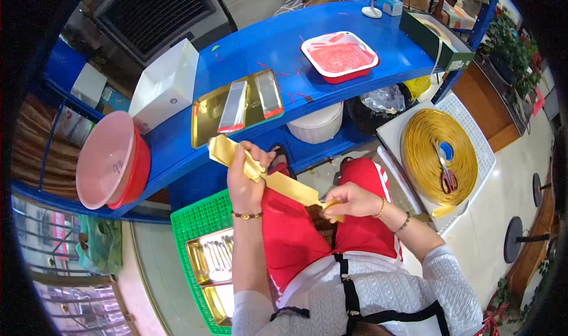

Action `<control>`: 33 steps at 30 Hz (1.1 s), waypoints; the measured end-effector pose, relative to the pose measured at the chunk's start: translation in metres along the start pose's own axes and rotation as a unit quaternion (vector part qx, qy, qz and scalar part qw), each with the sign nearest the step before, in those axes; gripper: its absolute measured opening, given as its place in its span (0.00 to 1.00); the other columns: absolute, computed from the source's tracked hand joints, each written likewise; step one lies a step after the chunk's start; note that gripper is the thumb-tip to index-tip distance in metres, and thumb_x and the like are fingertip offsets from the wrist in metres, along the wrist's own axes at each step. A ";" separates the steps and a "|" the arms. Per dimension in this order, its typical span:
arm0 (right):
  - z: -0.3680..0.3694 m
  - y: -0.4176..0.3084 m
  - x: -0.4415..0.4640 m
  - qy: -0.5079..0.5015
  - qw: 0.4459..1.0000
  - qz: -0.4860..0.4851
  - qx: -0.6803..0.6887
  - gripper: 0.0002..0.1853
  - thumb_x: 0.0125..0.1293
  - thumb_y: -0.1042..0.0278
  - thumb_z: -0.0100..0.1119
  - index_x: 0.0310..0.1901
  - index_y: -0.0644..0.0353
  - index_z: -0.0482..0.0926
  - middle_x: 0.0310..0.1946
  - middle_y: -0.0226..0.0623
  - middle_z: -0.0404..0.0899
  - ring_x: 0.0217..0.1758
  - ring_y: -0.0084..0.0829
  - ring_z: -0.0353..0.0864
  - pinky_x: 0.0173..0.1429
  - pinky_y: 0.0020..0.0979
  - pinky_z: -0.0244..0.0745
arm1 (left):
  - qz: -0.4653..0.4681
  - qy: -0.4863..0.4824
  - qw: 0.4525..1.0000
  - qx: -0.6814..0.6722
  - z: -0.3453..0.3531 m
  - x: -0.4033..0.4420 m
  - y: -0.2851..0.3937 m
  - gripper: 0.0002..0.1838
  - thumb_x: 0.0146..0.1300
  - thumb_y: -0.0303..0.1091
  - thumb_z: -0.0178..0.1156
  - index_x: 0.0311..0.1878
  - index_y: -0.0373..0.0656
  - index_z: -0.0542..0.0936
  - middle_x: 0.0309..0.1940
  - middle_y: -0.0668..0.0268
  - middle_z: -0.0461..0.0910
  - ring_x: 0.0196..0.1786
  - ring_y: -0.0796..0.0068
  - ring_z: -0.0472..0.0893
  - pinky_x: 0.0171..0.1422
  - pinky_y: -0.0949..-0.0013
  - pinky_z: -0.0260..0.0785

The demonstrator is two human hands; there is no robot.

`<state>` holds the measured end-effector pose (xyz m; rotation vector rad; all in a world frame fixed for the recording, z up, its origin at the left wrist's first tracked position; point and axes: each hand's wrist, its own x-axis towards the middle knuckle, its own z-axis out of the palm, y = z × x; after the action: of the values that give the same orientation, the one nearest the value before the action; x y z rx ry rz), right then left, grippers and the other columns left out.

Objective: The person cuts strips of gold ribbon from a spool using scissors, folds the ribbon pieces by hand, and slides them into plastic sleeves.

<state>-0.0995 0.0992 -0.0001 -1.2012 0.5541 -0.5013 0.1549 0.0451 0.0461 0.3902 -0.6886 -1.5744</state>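
Observation:
A folded bundle of yellow-gold ribbon [222, 150] is gripped in my left hand [248, 173], above my lap. From it a flat length of the same ribbon [293, 189] stretches down to the right. Its far end is pinched between the fingers of my right hand [349, 201]. To the right of my legs lies a large coil of gold ribbon [420, 140], with scissors [445, 170] resting on it.
On the blue table [248, 43] are a gold tray [204, 120] with clear packets, a white-rimmed basin [337, 55] and a white box [165, 87]. Pink and red basins [106, 158] stand left. A green crate [183, 229] holds gold trays. A white bucket [316, 123] is underneath.

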 end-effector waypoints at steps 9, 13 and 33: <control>-0.010 -0.006 -0.004 0.045 0.993 -0.023 -0.110 0.08 0.64 0.67 0.56 0.38 0.63 0.79 0.30 0.27 0.79 0.34 0.15 0.74 0.38 0.20 0.70 | 0.045 0.136 0.986 0.088 -0.015 -0.004 -0.006 0.11 0.68 0.35 0.48 0.45 0.38 0.72 0.28 0.67 0.71 0.36 0.70 0.74 0.57 0.55 0.66; -0.005 -0.005 0.001 0.094 0.995 0.016 -0.034 0.05 0.63 0.71 0.57 0.36 0.63 0.78 0.30 0.25 0.78 0.34 0.13 0.73 0.39 0.19 0.70 | 0.027 0.088 0.995 0.042 -0.014 -0.005 -0.006 0.11 0.69 0.37 0.47 0.43 0.38 0.72 0.23 0.70 0.68 0.31 0.74 0.71 0.51 0.60 0.67; 0.004 -0.048 0.050 0.288 0.937 -0.188 0.062 0.04 0.57 0.74 0.61 0.33 0.63 0.82 0.58 0.35 0.67 0.51 0.20 0.71 0.55 0.23 0.64 | -0.120 -0.071 0.968 0.208 0.019 -0.027 -0.082 0.22 0.68 0.46 0.46 0.60 0.44 0.63 0.48 0.67 0.71 0.48 0.77 0.73 0.51 0.72 0.67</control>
<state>-0.0620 0.0566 0.0404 -1.0330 0.7767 -1.2228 0.0835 0.0764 0.0044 0.6965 -1.1239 -1.6937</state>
